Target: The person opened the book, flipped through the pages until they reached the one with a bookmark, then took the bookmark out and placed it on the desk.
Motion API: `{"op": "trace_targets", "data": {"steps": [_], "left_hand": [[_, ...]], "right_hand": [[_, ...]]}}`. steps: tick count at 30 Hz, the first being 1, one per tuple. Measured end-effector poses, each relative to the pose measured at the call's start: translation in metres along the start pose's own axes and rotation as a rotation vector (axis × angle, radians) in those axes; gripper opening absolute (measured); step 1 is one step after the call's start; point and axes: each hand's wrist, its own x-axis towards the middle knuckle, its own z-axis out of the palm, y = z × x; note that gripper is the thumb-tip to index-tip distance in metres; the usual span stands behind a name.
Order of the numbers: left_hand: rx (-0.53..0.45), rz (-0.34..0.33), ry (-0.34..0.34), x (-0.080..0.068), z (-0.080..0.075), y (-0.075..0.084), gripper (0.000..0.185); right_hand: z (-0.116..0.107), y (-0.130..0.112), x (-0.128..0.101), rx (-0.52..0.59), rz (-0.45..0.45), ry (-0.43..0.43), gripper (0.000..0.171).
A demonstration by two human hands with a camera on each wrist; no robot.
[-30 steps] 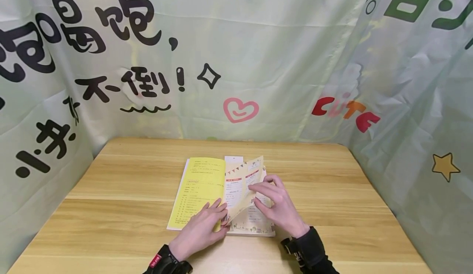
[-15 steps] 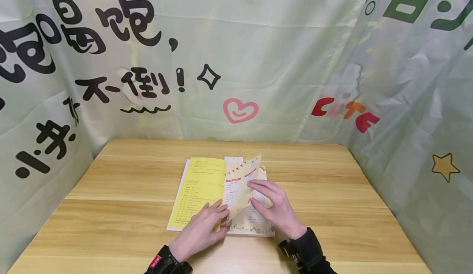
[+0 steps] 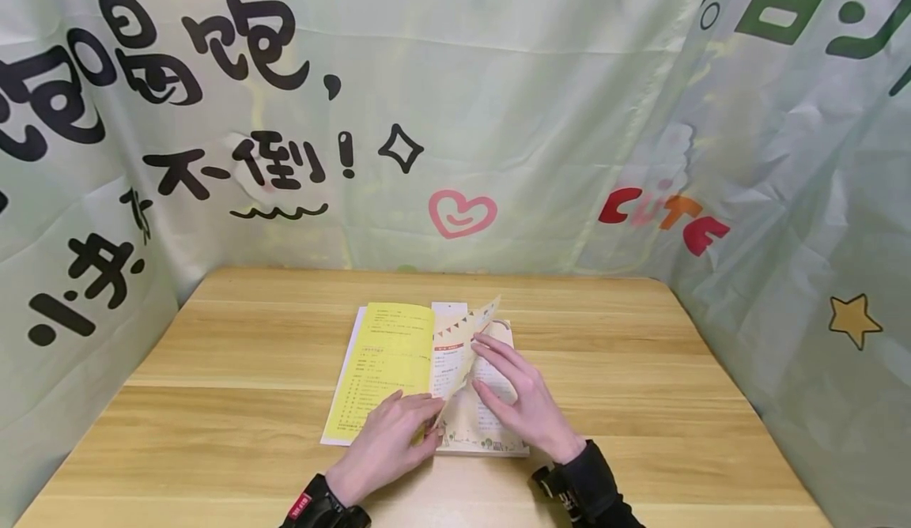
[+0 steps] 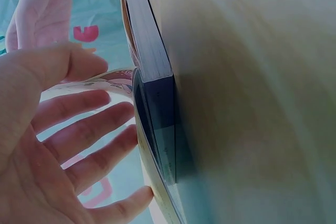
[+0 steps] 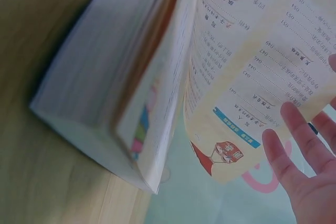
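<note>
Yellow book [image 3: 387, 362], print seemingly Chinese

A makeshift recording booth, not a lived-in room: a wooden table [image 3: 249, 370] is boxed in at its far, left and right edges by a pale green printed cloth [image 3: 541, 101] with cartoon lettering

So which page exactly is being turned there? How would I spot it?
Start at the wooden table and find the open book lying at its middle. Its left page is plain yellow and flat. The page being turned rises from the spine, between the left hand and right hand; unlike its flat neighbours it stands curled up, with a row of bunting printed along its top.
</note>
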Motion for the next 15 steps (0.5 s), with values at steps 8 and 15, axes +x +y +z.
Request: {"op": "trace_targets", "data": {"steps": [8, 15], "left_hand": [[-0.033, -0.014, 0.067, -0.0005, 0.0002, -0.0003, 0.016], [-0.05, -0.025, 0.062, -0.0004, -0.0012, 0.0008, 0.027]], "right_hand": [[0.0022, -0.0021, -0.0006, -0.013, 0.046, -0.042, 0.055], [0.0024, -0.0057, -0.0011, -0.023, 0.082, -0.088, 0.055]]}}
